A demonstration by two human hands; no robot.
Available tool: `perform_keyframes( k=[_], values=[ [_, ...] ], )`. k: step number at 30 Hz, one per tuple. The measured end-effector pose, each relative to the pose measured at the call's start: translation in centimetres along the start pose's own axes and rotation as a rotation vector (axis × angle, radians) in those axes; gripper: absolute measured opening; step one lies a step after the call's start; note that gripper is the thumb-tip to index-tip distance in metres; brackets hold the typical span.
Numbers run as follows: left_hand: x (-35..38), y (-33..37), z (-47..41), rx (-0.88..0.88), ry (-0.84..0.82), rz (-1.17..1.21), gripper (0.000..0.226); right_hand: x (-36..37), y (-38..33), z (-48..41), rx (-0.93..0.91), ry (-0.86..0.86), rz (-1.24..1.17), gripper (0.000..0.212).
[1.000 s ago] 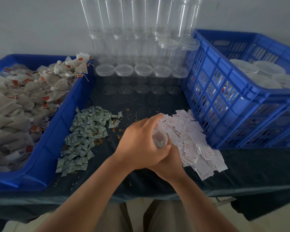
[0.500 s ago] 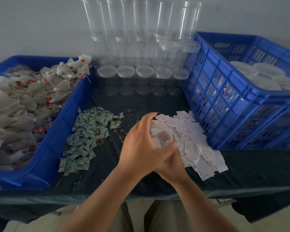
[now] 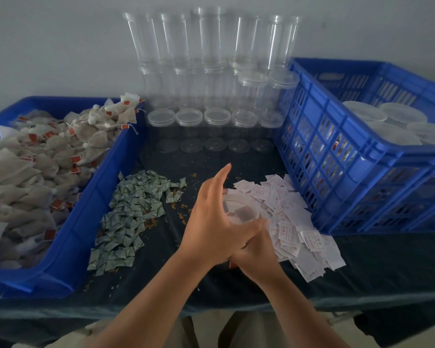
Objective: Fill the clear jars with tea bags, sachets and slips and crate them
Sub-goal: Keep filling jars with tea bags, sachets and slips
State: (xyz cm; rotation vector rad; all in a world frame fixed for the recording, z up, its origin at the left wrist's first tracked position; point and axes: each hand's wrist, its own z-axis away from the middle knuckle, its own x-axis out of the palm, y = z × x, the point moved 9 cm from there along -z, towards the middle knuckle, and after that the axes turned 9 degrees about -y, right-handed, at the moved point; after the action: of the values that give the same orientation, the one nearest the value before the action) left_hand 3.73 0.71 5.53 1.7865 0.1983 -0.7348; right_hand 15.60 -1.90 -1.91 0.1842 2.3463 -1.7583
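Open jar [image 3: 241, 210] held between both hands, low over the counter [image 3: 161, 285]

Past the tea bags [image 3: 35, 172] and sachets [image 3: 128, 217], the left hand [image 3: 211, 222] lies against the jar, fingers straight and spread, pinching nothing. The right hand [image 3: 259, 257] sits under it, fingers hidden, so I cannot tell its grip. Best to keep the mouth up and uncovered, then reach for one of the slips [image 3: 286, 222] beside the crate [image 3: 362, 151].
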Motion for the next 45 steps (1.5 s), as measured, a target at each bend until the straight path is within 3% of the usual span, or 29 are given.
perform_keyframes(
  k=[4,10,15,17,21,24,26,30,32,34,37,39,42,45],
  values=[
    [0.3,-0.9,-0.3,-0.104,-0.033,-0.018,0.119,-0.3,0.1,0.0,0.009,0.006,0.003,0.068],
    [0.8,-1.3,-1.6,-0.091,-0.169,-0.033,0.105,0.0,-0.9,-0.7,-0.011,-0.102,-0.146,0.074],
    [0.5,-2.3,-1.0,-0.026,-0.330,0.157,0.111,0.7,-1.2,-0.1,0.057,-0.127,-0.212,0.071],
    [0.1,-2.6,-0.1,-0.002,-0.328,0.204,0.106,0.8,-1.9,0.0,0.042,-0.111,-0.159,0.065],
    [-2.0,-1.7,0.0,0.056,-0.218,0.222,0.073,-0.6,-5.8,-0.6,0.011,-0.018,0.054,0.052],
    [-4.2,0.5,-0.4,0.125,-0.158,0.232,0.059,-3.6,-8.8,-0.7,0.008,0.057,0.221,0.097],
    [-4.9,3.4,-0.5,0.197,-0.149,0.197,0.057,-4.6,-11.2,-0.8,0.002,-0.015,0.321,0.107],
    [-4.3,10.0,-1.2,0.373,-0.087,0.080,0.048,-7.5,-16.2,-0.5,-0.073,-0.040,0.436,0.078],
    [-4.2,11.8,-2.6,0.388,-0.027,0.188,0.041,-9.9,-17.5,0.3,-0.048,0.016,0.425,0.066],
    [-3.9,12.3,-5.2,0.305,-0.018,0.336,0.033,-12.5,-19.1,1.4,-0.026,0.090,0.487,0.067],
    [-2.6,14.3,-9.9,0.278,-0.059,0.059,0.018,-16.0,-22.5,2.2,-0.060,0.168,0.602,0.077],
    [-0.8,16.8,-12.1,0.375,-0.103,-0.096,0.011,-18.4,-25.2,2.0,-0.096,0.221,0.660,0.081],
    [2.7,21.2,-13.9,0.502,-0.173,-0.183,0.026,-23.7,-29.5,1.7,-0.142,0.419,0.736,0.076],
    [6.6,24.1,-15.6,0.509,-0.266,-0.182,0.011,-30.1,-32.7,0.9,-0.134,0.636,0.789,0.071]
  ],
)
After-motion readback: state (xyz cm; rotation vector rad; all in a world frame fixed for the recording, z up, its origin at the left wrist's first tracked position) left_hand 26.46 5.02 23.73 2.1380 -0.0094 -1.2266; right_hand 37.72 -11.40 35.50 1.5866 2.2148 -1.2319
